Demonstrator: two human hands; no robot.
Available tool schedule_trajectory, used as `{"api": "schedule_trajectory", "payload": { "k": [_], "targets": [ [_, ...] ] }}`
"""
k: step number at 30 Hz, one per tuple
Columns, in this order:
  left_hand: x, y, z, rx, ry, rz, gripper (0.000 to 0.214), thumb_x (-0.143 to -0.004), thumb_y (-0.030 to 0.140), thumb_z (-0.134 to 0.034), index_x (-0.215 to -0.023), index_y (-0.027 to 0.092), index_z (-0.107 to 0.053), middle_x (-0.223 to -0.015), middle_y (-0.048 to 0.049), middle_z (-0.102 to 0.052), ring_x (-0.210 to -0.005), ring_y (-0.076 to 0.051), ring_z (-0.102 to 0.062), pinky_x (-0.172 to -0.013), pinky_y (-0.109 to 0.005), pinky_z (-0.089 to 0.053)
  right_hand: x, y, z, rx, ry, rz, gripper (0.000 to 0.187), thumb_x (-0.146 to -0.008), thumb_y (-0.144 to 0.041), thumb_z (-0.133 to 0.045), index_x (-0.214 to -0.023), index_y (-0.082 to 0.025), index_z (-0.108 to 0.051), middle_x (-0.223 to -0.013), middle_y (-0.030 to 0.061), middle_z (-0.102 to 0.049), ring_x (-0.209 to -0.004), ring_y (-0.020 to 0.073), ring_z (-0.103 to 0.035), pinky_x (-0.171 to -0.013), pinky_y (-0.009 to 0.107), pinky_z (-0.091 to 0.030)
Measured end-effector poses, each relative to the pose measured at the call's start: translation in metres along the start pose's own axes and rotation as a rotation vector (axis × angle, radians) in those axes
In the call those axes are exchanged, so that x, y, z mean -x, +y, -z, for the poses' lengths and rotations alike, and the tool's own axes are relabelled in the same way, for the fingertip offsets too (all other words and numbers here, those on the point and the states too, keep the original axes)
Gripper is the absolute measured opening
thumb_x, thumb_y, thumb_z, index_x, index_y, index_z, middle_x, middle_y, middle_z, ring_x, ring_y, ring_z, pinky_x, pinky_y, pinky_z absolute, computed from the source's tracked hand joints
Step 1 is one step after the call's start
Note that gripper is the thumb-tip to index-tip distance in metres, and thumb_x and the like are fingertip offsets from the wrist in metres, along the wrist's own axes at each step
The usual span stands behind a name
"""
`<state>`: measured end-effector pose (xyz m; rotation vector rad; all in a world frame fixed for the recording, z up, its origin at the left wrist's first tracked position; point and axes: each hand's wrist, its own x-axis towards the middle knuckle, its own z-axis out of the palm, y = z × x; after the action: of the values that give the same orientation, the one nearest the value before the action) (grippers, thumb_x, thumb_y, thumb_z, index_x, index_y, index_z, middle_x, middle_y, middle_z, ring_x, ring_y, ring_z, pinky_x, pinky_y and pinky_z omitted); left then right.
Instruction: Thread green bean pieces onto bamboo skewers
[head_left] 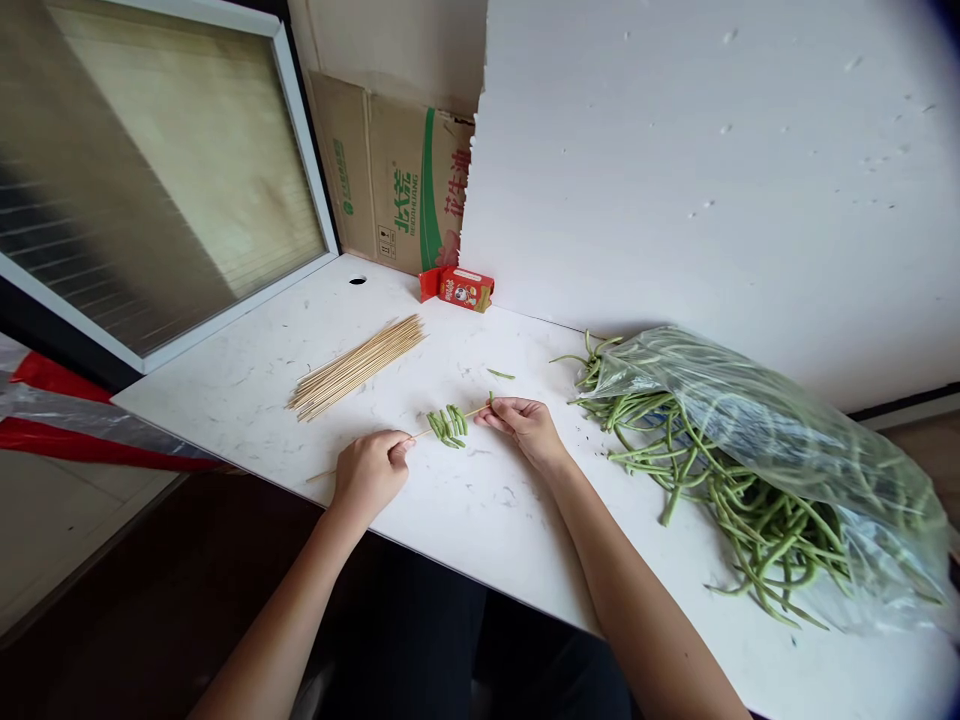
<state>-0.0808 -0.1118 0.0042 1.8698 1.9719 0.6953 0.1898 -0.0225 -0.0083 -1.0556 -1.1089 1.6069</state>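
My left hand is closed around a thin bamboo skewer, whose back end sticks out behind the fist. Several short pieces of green bean are threaded side by side along the middle of the skewer. At the skewer's far end, my right hand pinches a small green bean piece at the tip; whether the point has gone through it is hidden by the fingers. One loose bean piece lies on the table just beyond the right hand.
A bundle of bamboo skewers lies at the left on the white table. Long green beans spill from a clear plastic bag at the right. A small red box and a cardboard sheet are at the back, beside a framed glass panel.
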Motion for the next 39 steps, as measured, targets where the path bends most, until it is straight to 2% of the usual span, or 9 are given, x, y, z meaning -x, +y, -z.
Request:
{"api": "schedule_trajectory", "payload": {
  "k": [19, 27, 34, 39],
  "targets": [
    [-0.003, -0.003, -0.002, 0.02, -0.009, -0.033, 0.027, -0.092, 0.02, -0.055, -0.091, 0.028, -0.081, -0.102, -0.0007, -0.084, -0.092, -0.023, -0.075, -0.077, -0.031, -0.05, 0.003, -0.009, -0.003, -0.052, -0.018, -0.06, 0.037, -0.072, -0.05, -0.094, -0.087, -0.017, -0.084, -0.093, 0.0091, -0.084, -0.091, 0.0229, -0.08, -0.093, 0.033, -0.063],
    [-0.001, -0.003, -0.002, 0.003, 0.005, -0.03, 0.026, -0.091, 0.02, -0.056, -0.091, 0.027, -0.081, -0.101, -0.0014, -0.084, -0.091, -0.023, -0.075, -0.076, -0.03, -0.049, 0.004, -0.007, -0.004, -0.037, -0.014, -0.088, 0.039, -0.073, -0.05, -0.093, -0.089, -0.016, -0.084, -0.095, 0.0128, -0.084, -0.088, 0.0232, -0.081, -0.087, 0.032, -0.064],
    [0.0, -0.004, -0.005, 0.017, 0.05, -0.055, 0.027, -0.091, 0.019, -0.056, -0.092, 0.028, -0.081, -0.101, -0.0001, -0.084, -0.091, -0.023, -0.075, -0.075, -0.031, -0.048, 0.004, -0.007, -0.009, -0.036, -0.019, -0.031, 0.034, -0.076, -0.048, -0.092, -0.089, -0.018, -0.085, -0.103, 0.0116, -0.084, -0.104, 0.0245, -0.079, -0.101, 0.035, -0.061],
    [0.0, -0.002, -0.005, 0.021, 0.049, -0.049, 0.027, -0.091, 0.019, -0.056, -0.092, 0.027, -0.081, -0.1, -0.0001, -0.083, -0.09, -0.022, -0.075, -0.075, -0.031, -0.047, 0.005, -0.005, -0.009, -0.03, -0.018, -0.032, 0.036, -0.075, -0.051, -0.092, -0.091, -0.019, -0.085, -0.103, 0.0106, -0.084, -0.106, 0.0262, -0.078, -0.104, 0.04, -0.06]
  ]
}}
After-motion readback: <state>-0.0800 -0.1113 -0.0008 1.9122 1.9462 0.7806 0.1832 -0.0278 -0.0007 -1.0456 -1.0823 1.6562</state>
